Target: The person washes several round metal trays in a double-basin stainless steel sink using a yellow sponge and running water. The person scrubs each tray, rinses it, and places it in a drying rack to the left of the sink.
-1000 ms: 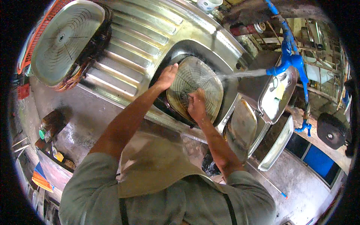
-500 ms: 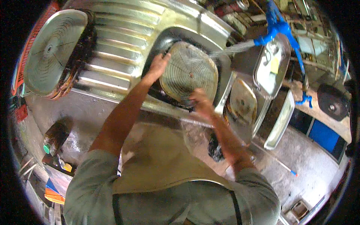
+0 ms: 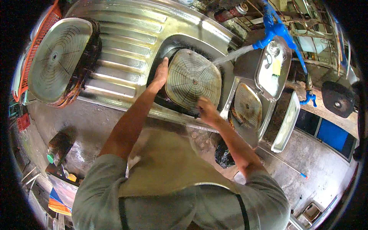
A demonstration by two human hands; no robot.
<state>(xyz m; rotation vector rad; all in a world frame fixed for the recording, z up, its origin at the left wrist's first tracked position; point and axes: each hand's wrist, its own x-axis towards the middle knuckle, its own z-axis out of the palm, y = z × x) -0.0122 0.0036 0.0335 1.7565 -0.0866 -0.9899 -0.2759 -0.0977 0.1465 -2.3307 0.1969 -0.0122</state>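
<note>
Two hands at a ringed plate under running water

What lies under the ringed plate (image 3: 193, 81) is hard to make out: a dark edge shows below its rim beside the left hand (image 3: 161, 73), but whether that is another piece cannot be told. The left thumb is hard to make out, and the right hand (image 3: 206, 109) is slightly blurred, its curled fingers concealing anything inside them.

The hands are apart, with the plate between them in the sink basin (image 3: 167, 45). The left is stretched along the plate's left rim, fingers pointing away from the body; whether it grips cannot be told. The right is bent into a loose fist at the near rim, knuckles up, its forearm slanting in from the lower right; its grip cannot be told either.

Beyond the right hand, a blue tap (image 3: 273, 32) sends a water stream (image 3: 235, 55) onto the plate, blurring its far side. Left of the left hand, a stack of similar plates (image 3: 57, 57) sits on the ridged steel bench (image 3: 120, 58), its lower layers mostly hidden. Right of the right hand leans another ringed plate (image 3: 248, 103).
</note>
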